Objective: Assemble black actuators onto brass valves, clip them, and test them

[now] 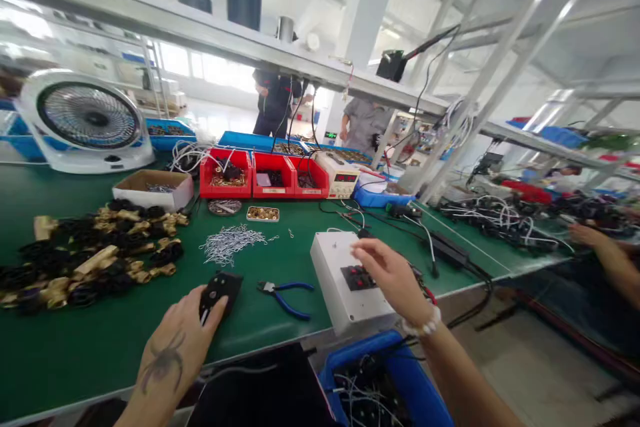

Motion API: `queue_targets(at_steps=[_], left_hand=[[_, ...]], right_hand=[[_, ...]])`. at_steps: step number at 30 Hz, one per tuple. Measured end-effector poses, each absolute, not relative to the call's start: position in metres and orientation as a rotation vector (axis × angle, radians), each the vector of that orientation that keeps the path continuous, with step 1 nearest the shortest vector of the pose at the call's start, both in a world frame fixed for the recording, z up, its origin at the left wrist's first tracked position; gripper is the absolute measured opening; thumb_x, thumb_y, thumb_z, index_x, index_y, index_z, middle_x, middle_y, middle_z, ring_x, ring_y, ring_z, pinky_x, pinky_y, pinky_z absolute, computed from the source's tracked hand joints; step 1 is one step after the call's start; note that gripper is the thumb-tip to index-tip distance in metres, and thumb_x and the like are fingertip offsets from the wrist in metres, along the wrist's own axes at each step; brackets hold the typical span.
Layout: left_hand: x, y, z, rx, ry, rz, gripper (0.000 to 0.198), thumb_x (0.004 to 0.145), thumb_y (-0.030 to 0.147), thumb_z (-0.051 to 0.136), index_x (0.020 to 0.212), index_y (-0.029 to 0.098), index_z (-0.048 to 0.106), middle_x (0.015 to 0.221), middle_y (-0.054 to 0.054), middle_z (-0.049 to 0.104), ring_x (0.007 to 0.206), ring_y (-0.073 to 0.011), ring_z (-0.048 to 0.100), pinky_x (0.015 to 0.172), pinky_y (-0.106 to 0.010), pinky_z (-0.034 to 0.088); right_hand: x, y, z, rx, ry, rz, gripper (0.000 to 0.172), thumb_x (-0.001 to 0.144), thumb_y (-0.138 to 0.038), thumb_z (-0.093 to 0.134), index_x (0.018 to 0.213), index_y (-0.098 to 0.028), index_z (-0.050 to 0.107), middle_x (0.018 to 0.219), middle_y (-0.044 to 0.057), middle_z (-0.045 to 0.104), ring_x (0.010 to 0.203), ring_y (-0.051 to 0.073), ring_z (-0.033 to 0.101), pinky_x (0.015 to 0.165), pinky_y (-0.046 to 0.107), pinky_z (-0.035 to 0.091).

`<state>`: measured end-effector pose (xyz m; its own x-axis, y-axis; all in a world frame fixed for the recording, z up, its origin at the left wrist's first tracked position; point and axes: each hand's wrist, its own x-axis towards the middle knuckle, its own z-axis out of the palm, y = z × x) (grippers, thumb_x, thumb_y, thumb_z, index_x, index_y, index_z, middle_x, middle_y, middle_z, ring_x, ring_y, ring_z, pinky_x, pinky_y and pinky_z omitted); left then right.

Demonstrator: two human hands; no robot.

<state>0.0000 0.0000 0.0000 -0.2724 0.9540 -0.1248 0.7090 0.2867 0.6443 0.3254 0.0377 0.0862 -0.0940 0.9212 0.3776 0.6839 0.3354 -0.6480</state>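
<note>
My left hand (181, 337) is closed around a flat black part (220, 295) with holes and small metal pieces in its face, just above the green table. Over a white box (333, 267) hovers my right hand (393, 277), its fingers loosely bent and nothing visible in them. Below those fingers, the box carries a black panel (356, 278) with red switches, partly hidden by the hand. Blue-handled pliers (287, 293) lie with handles spread between my two hands. Small bent metal hooks (231, 245) are heaped beyond my left hand.
Black and brass fittings (100, 253) cover the table's left. Behind stand a cardboard box (153, 190), red bins (226, 173), a power supply (337, 175) and a fan (93, 121). A blue crate (425, 393) with cables sits below the edge. Another person's hand (595, 240) is at right.
</note>
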Motion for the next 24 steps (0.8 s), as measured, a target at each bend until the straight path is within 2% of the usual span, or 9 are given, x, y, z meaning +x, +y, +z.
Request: queue_targets(at_steps=[3, 4, 7, 10, 16, 19, 21, 24], left_hand=[[0.0, -0.001, -0.01, 1.379, 1.956, 0.728, 0.081, 0.07, 0.077, 0.033, 0.121, 0.017, 0.05, 0.113, -0.014, 0.064, 0.106, -0.0342, 0.061, 0.089, -0.046, 0.048], [0.0, -0.002, -0.015, 1.362, 1.925, 0.779, 0.079, 0.069, 0.077, 0.037, 0.12, 0.018, 0.051, 0.113, -0.013, 0.064, 0.105, -0.0338, 0.062, 0.089, -0.047, 0.049], [0.001, -0.006, -0.026, 1.362, 1.845, 1.013, 0.074, 0.068, 0.076, 0.049, 0.116, 0.019, 0.054, 0.116, -0.012, 0.063, 0.11, -0.0326, 0.061, 0.094, -0.048, 0.05], [0.009, -0.015, -0.027, 1.389, 1.75, 1.264, 0.068, 0.069, 0.071, 0.059, 0.113, 0.018, 0.057, 0.116, -0.011, 0.062, 0.109, -0.0302, 0.061, 0.094, -0.045, 0.053], [0.037, -0.039, -0.003, 1.309, 1.646, 1.611, 0.045, 0.081, 0.055, 0.065, 0.111, 0.023, 0.057, 0.115, -0.004, 0.057, 0.103, -0.0213, 0.061, 0.09, -0.037, 0.058], [0.037, -0.045, 0.003, 1.551, 1.553, 1.731, 0.03, 0.086, 0.04, 0.066, 0.111, 0.026, 0.057, 0.115, -0.001, 0.057, 0.103, -0.0161, 0.061, 0.082, -0.026, 0.061], [0.035, -0.046, 0.006, 1.75, 1.484, 1.783, 0.028, 0.087, 0.029, 0.065, 0.114, 0.027, 0.057, 0.114, -0.002, 0.056, 0.103, -0.0128, 0.061, 0.079, -0.018, 0.06], [0.033, -0.049, 0.012, 1.864, 1.397, 1.842, 0.03, 0.089, 0.017, 0.061, 0.117, 0.025, 0.054, 0.117, -0.004, 0.053, 0.107, -0.0105, 0.06, 0.084, -0.015, 0.058]], right_hand=[[0.323, 0.091, 0.082, -1.45, -1.859, 0.407, 0.041, 0.085, -0.042, 0.051, 0.114, -0.016, 0.064, 0.116, 0.013, 0.067, 0.099, 0.022, 0.063, 0.089, 0.037, 0.049], [0.322, 0.103, 0.08, -1.461, -1.879, 0.425, 0.04, 0.084, -0.04, 0.051, 0.111, -0.015, 0.066, 0.114, 0.014, 0.067, 0.099, 0.022, 0.063, 0.089, 0.037, 0.049], [0.321, 0.122, 0.073, -1.484, -1.987, 0.514, 0.031, 0.081, -0.041, 0.053, 0.086, -0.016, 0.071, 0.098, 0.011, 0.072, 0.092, 0.024, 0.065, 0.089, 0.038, 0.048], [0.323, 0.122, 0.068, -1.509, -2.031, 0.549, 0.038, 0.084, -0.047, 0.048, 0.077, -0.016, 0.07, 0.09, 0.009, 0.072, 0.089, 0.024, 0.065, 0.088, 0.038, 0.046], [0.325, 0.119, 0.069, -1.531, -2.01, 0.524, 0.042, 0.084, -0.052, 0.045, 0.079, -0.016, 0.067, 0.086, 0.009, 0.071, 0.083, 0.022, 0.064, 0.082, 0.034, 0.046], [0.326, 0.121, 0.069, -1.537, -1.989, 0.494, 0.044, 0.084, -0.054, 0.044, 0.078, -0.016, 0.065, 0.082, 0.009, 0.071, 0.08, 0.022, 0.063, 0.079, 0.033, 0.046], [0.325, 0.122, 0.068, -1.553, -1.975, 0.48, 0.049, 0.085, -0.057, 0.041, 0.073, -0.016, 0.066, 0.08, 0.009, 0.071, 0.078, 0.022, 0.063, 0.077, 0.033, 0.045], [0.322, 0.123, 0.067, -1.574, -1.951, 0.458, 0.058, 0.085, -0.063, 0.036, 0.065, -0.017, 0.066, 0.074, 0.01, 0.07, 0.075, 0.022, 0.063, 0.075, 0.034, 0.045]])
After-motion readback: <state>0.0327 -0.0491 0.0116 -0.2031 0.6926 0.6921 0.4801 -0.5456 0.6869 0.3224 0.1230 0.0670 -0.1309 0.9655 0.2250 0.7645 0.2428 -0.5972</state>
